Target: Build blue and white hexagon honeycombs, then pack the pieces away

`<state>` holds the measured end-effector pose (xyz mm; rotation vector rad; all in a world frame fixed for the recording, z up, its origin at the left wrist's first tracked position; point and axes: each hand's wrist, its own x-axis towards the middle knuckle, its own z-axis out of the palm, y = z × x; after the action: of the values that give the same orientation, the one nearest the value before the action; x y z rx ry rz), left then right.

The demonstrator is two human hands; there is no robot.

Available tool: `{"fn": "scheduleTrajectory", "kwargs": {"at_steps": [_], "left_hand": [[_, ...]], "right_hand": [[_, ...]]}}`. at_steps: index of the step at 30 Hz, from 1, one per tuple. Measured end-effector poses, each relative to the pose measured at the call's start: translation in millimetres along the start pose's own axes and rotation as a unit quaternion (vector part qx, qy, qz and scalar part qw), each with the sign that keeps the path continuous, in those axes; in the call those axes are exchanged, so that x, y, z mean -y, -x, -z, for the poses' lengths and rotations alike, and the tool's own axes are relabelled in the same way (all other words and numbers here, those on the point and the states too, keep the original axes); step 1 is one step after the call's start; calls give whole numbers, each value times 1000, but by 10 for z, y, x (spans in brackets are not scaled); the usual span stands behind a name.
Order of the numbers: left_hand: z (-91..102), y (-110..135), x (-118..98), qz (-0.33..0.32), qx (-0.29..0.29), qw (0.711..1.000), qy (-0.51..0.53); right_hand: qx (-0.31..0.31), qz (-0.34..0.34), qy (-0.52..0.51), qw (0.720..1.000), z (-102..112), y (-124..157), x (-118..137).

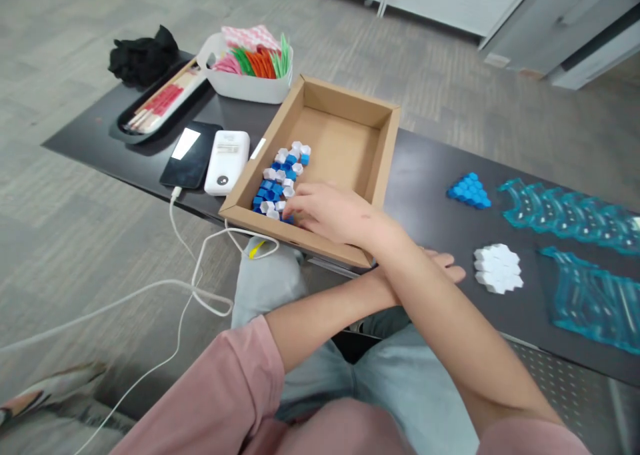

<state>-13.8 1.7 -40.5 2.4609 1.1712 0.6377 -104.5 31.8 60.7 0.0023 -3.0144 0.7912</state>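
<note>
Right hand (325, 209), half-curled, hold indeterminate, apparently selects pieces (271, 187) at tray (343, 151) 8 o'clock; pinching likely required; left hand (446, 268) open, seemingly empty.

I count two hands (325, 211), one box (345, 138), one phone (191, 155).

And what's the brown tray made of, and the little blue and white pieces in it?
The tray looks like cardboard: plain brown, matt, with folded-looking edges. The blue pieces and white pieces are probably hard plastic, since they have even colour and crisp, six-sided shapes. How shiny they are is hard to tell here.
</note>
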Motion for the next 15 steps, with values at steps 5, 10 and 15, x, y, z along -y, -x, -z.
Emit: {"fn": "scheduleTrajectory", "kwargs": {"at_steps": [5, 10, 15], "left_hand": [[37, -29, 1, 8, 13, 999, 32], [224, 28, -117, 39, 26, 999, 7], [265, 101, -153, 53, -3, 999, 8]], "right_hand": [[26, -22, -5, 999, -103, -164, -50], [-2, -37, 22, 999, -146, -156, -71], [-99, -55, 32, 993, 42, 2, 31]]}}
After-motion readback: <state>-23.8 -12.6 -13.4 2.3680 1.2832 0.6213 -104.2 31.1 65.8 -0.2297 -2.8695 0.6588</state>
